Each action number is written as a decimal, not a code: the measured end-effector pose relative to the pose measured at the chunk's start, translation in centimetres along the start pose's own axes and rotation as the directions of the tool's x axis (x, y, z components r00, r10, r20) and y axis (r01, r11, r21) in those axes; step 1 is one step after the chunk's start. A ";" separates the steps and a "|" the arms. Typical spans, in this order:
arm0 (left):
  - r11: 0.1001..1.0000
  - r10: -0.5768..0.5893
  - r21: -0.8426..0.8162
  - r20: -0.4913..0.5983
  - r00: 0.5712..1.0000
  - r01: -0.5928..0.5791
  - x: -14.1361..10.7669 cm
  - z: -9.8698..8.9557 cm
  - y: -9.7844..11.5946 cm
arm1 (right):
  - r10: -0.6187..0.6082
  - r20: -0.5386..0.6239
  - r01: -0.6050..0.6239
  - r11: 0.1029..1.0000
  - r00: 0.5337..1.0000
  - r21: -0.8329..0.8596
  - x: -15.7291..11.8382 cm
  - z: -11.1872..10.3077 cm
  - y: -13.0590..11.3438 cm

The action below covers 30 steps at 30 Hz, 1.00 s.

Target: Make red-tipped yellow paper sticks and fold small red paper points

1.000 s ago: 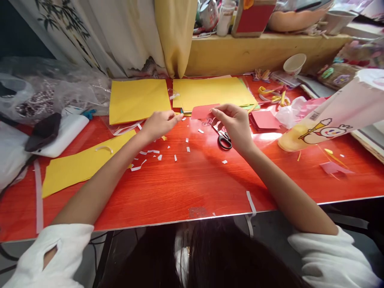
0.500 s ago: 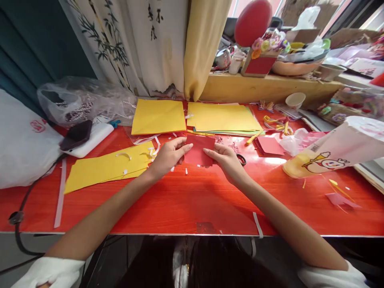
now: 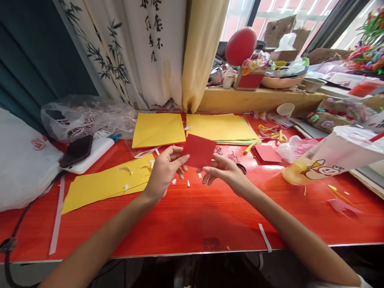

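Observation:
A dark red paper square is pinched along its left edge by my left hand, thumb in front and fingers behind. It hangs tilted above the red table. My right hand is at the lower right corner of the square, fingers spread and loosely curled; whether a fingertip brushes the paper I cannot tell. Behind the square lie two stacks of yellow paper, a left stack and a right stack. Scissors are partly hidden behind my right hand, with a black handle loop showing.
Yellow strips lie at left near a phone and a white plastic bag. To the right are a stack of red squares and a tilted drink cup. Paper scraps dot the table. A cluttered sill runs behind.
My right hand has loosened from the red square and moved slightly down, its fingers spreading. The square has turned in my left hand. The view has tilted upward.

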<state>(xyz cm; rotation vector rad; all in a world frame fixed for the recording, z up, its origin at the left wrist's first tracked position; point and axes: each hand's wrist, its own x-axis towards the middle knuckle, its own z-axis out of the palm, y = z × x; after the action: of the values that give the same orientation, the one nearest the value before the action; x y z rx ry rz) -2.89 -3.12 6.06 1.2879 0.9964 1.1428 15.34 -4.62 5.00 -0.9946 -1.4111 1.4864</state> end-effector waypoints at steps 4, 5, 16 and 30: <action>0.995 -0.096 0.028 0.202 0.975 0.092 0.2 -0.3 0.3 | -0.038 -0.060 0.038 0.999 0.997 0.014 -0.2 -0.1 -0.2; 0.994 -0.106 0.056 0.230 0.967 0.096 0.2 -0.3 0.3 | -0.041 -0.067 0.041 0.999 0.997 0.006 -0.4 -0.2 -0.3; 0.997 0.007 0.071 0.253 0.968 -0.026 -0.3 -0.3 0.2 | 0.032 -0.111 0.000 0.959 0.993 0.283 -0.6 -0.2 -0.7; 0.741 0.269 0.483 0.424 0.865 -0.467 -1.3 0.2 -0.5 | -0.118 -0.179 0.142 0.982 0.977 0.128 -1.0 1.1 -0.2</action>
<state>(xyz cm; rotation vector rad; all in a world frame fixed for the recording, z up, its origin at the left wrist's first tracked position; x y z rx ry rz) -2.86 -4.36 5.45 2.1790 0.8725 0.8863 14.63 -5.88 5.25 -0.9020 -1.2089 1.3509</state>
